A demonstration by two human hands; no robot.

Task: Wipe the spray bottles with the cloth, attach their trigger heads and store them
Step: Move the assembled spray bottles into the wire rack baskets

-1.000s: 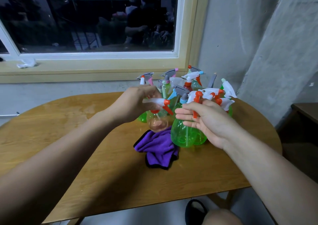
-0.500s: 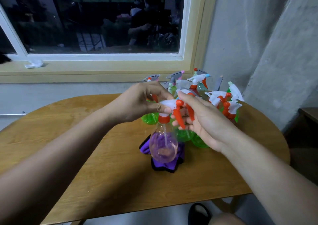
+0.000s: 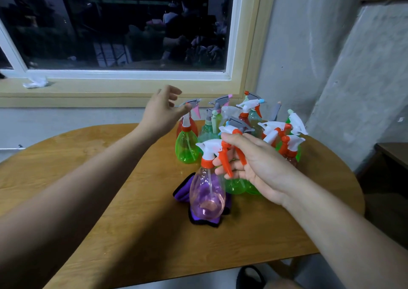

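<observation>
You have 2 hands in view and 1 purple cloth [image 3: 182,191], and at least 10 spray bottles with heads already on; the cluster [image 3: 254,116] at the table's far side is packed too tightly for an exact count. Your right hand [image 3: 260,167] curls its fingers round the orange triggers of 2 heads. From 1 of them hangs the pink bottle [image 3: 207,196], lifted just above the cloth, its white trigger head [image 3: 209,146] pointing left. The second trigger [image 3: 241,154] sits deeper in your palm, and a green body [image 3: 235,186] shows below your fingers. Your left hand [image 3: 162,114] is raised with fingers loosely spread, gripping nothing, its thumb just beside a grey head [image 3: 194,103] with a pink trigger. A green bottle [image 3: 186,149] stands upright right below that hand.

Everything rests on 1 rounded wooden table [image 3: 154,233], set against a grey plaster wall [image 3: 309,57] under 1 dark window [image 3: 132,23] with a cream frame. A crumpled white scrap [image 3: 35,82] lies on the sill.

The pink bottle is see-through, with a thin tube running down inside
</observation>
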